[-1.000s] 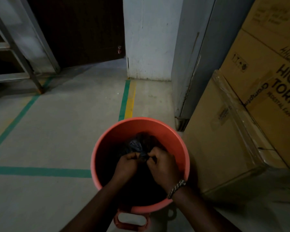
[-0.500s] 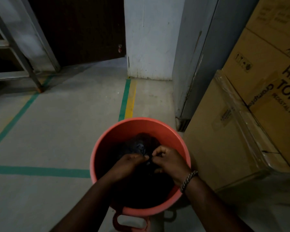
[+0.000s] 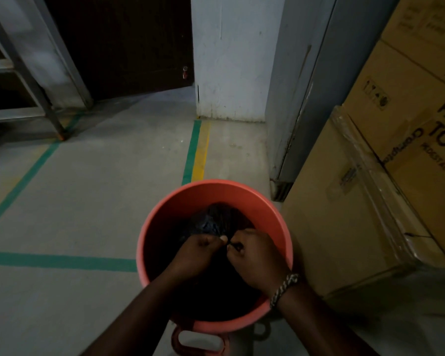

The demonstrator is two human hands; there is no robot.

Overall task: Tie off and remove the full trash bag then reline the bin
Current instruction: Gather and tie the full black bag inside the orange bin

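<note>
Floor (image 3: 93,201): pale concrete, green and yellow tape lines; cardboard cartons (image 3: 385,191) along its right edge.
Bin (image 3: 244,194): orange plastic, rigid, standing beside the cartons.
Trash bag (image 3: 216,219): black film inside the bin; likely soft, slippery, tearable. Take hold at the gathered neck.
Left hand (image 3: 195,253), right hand (image 3: 257,255): both closed, pinching bag ends between them.

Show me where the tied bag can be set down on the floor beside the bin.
Bare floor left of the orange bin, between the green tape lines, is free. The right is crowded by cardboard boxes; both hands fill the bin over the black bag.
</note>
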